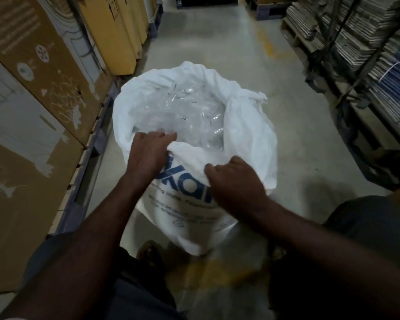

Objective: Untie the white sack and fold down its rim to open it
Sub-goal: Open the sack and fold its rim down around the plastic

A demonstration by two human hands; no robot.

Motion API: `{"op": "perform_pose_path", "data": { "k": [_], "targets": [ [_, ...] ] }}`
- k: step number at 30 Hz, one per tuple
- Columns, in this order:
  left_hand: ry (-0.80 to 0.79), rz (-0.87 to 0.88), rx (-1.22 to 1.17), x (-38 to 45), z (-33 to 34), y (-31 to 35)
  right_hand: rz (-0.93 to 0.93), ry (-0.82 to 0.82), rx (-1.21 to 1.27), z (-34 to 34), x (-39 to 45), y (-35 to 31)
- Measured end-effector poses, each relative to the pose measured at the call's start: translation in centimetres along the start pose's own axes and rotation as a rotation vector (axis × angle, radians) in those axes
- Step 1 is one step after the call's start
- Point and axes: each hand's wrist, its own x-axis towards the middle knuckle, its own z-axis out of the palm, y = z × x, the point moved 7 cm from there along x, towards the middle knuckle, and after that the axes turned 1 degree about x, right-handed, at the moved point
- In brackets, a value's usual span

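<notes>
A white woven sack (pixel 247 125) with blue lettering stands on the concrete floor in front of me, its mouth wide and its rim rolled outward. Inside lies clear crinkled plastic (pixel 187 112). My left hand (pixel 148 153) grips the near rim on the left, fingers curled over the edge into the mouth. My right hand (pixel 236 179) grips the near rim on the right, bunching the fabric just above the lettering. No tie or string shows on the sack.
Large brown and yellow cardboard boxes (pixel 37 93) on pallets line the left of the aisle. Racks with stacked flat cardboard (pixel 365 38) line the right. Bare concrete floor (pixel 217 38) runs ahead. My sandalled feet (pixel 148 252) stand close to the sack's base.
</notes>
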Motion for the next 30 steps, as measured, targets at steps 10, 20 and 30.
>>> {"op": "perform_pose_path", "data": {
  "k": [10,20,30],
  "targets": [
    [-0.273,0.184,-0.105,-3.5,-0.7,0.4,-0.175,0.409,-0.194,-0.4,1.5,2.8],
    [-0.074,0.05,-0.144,-2.9,-2.8,2.0,-0.205,0.117,-0.045,0.5,-1.2,0.0],
    [-0.026,0.027,-0.163,-3.8,-2.0,3.4,0.07,-0.122,0.185,1.4,2.5,1.6]
  ]
}}
